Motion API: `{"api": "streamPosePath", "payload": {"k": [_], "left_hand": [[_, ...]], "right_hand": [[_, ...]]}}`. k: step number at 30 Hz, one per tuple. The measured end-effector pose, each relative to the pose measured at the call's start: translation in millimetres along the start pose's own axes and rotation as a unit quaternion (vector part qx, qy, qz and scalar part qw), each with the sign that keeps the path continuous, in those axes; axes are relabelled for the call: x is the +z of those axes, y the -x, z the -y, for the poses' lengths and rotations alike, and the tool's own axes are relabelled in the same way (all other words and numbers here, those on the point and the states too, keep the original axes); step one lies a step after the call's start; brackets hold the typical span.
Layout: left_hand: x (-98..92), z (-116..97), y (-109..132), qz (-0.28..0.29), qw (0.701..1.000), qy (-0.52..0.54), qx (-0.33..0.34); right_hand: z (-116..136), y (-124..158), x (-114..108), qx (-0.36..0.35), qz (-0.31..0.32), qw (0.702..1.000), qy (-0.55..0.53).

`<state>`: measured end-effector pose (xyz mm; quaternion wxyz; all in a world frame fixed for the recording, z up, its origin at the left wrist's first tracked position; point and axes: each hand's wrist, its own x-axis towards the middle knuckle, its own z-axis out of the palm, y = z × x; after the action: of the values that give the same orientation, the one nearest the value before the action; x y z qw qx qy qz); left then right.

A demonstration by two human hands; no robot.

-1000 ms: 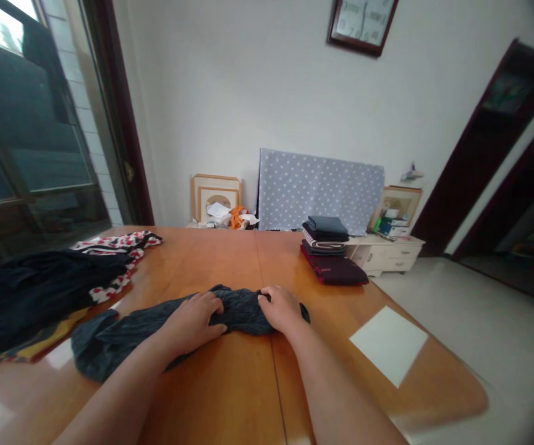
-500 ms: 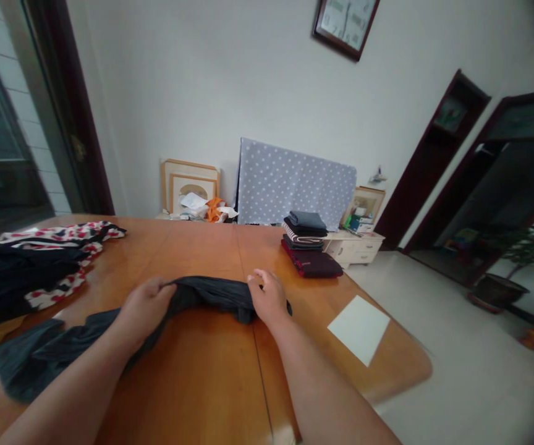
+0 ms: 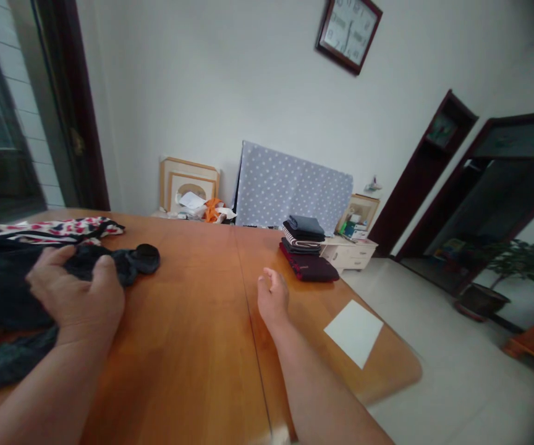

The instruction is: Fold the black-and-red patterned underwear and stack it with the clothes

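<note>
The dark garment (image 3: pixel 125 267) is laid at the left of the table (image 3: pixel 193 327), near the patterned cloth (image 3: pixel 81 230); the left hand (image 3: pixel 79 293) is held open over it, thumb and fingers spread — whether cloth is touched cannot be told; the right hand (image 3: pixel 273 301) is loosely curled (nothing is seen in it), near the folded stack (image 3: pixel 305 238). The garment is judged light, soft and limp, not fragile; it is best gripped by opposite edges — mid-cloth holds may cause bunching.
</note>
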<state>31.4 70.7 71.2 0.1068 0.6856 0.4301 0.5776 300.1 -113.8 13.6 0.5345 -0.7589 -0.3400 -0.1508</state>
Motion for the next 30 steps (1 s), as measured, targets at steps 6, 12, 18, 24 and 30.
{"api": "streamPosePath", "payload": {"k": [6, 12, 18, 24, 30], "left_hand": [[26.8, -8.6, 15.3, 0.108, 0.992, -0.045, 0.043], [35.0, -5.4, 21.8, 0.168, 0.982, -0.048, 0.07], [35.5, -8.5, 26.9, 0.216, 0.971, -0.038, 0.096], [36.3, -10.9, 31.3, 0.231, 0.966, -0.029, 0.109], [38.8, -13.5, 35.9, 0.26, 0.96, -0.016, 0.107]], "right_hand": [[54.3, 27.9, -14.2, -0.002, 0.157, 0.985, -0.07], [37.9, -9.6, -27.4, -0.033, 0.241, 0.96, 0.137], [-44.7, -92.5, -52.0, 0.091, 0.098, 0.905, 0.404], [-88.2, -94.1, -61.3, 0.138, 0.117, 0.882, 0.435], [-89.0, -72.0, -69.1, 0.086, 0.16, 0.889, 0.42]]}}
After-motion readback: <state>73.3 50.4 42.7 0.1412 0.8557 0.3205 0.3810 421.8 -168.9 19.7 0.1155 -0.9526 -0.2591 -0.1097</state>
